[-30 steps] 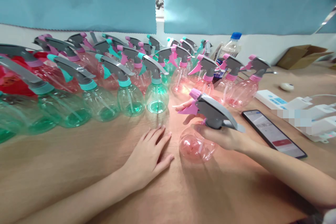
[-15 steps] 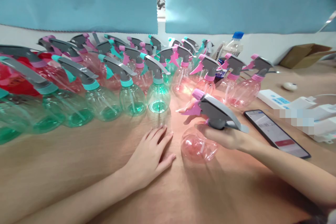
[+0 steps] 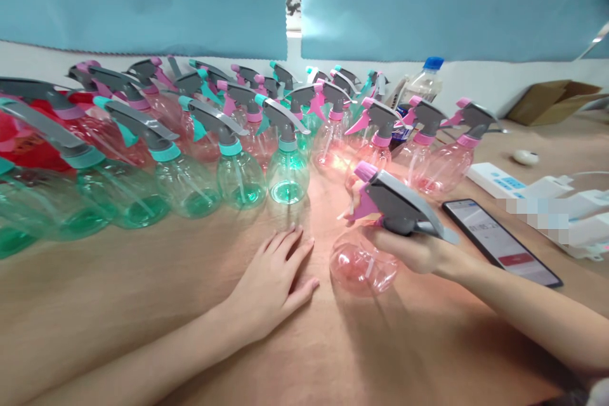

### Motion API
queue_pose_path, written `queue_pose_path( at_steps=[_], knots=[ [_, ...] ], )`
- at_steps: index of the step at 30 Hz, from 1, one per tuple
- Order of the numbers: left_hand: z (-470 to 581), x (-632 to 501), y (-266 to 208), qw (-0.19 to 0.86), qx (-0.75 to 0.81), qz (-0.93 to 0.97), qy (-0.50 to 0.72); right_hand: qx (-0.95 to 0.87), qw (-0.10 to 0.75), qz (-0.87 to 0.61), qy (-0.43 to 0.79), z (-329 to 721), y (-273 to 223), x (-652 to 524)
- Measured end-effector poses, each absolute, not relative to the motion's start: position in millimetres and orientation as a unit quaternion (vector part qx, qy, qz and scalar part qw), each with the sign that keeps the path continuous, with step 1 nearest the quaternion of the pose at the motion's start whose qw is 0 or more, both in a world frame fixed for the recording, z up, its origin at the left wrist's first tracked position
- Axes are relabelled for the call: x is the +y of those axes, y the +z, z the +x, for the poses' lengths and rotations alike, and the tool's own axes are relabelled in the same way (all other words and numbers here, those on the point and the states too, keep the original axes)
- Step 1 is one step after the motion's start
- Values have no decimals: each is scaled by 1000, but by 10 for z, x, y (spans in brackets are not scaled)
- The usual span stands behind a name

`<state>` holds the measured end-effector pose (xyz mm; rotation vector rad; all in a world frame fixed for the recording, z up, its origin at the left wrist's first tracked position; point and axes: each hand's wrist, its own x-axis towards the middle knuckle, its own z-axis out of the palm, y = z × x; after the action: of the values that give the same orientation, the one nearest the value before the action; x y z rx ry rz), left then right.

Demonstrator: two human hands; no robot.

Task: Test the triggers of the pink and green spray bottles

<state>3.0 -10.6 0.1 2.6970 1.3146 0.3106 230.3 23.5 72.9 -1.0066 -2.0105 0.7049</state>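
A clear pink spray bottle (image 3: 364, 269) with a grey head and pink trigger is gripped around the neck by my right hand (image 3: 404, 247). One or more of its fingers reach up to the trigger, and the bottle leans a little. My left hand (image 3: 273, 276) lies flat on the table with fingers spread, apart from the bottle. Beyond it stands a green spray bottle (image 3: 288, 181) with a turquoise collar, at the end of a row of similar ones. Another pink spray bottle (image 3: 375, 152) is behind the held one.
Many spray bottles crowd the back and left of the wooden table (image 3: 228, 355). On the right lie a phone (image 3: 502, 241), a white power strip (image 3: 497, 181) with plugs, a white earbud case (image 3: 526, 157) and a cardboard box (image 3: 552, 101). A blue-capped bottle (image 3: 423, 79) stands behind.
The fingers of my right hand have drawn in with the trigger toward the bottle's neck, and the spray head has shifted slightly right. My left hand stays in place.
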Motion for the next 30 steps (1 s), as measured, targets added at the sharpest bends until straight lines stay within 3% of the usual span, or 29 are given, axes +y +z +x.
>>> queue_pose_path(
  at_steps=[13,30],
  knots=[
    [32,-111,16,68,437,891,106,-798,400,-380,245,2244,801,207],
    [19,-109,-1,66,433,893,108,-783,411,-327,334,2251,728,219]
  ],
)
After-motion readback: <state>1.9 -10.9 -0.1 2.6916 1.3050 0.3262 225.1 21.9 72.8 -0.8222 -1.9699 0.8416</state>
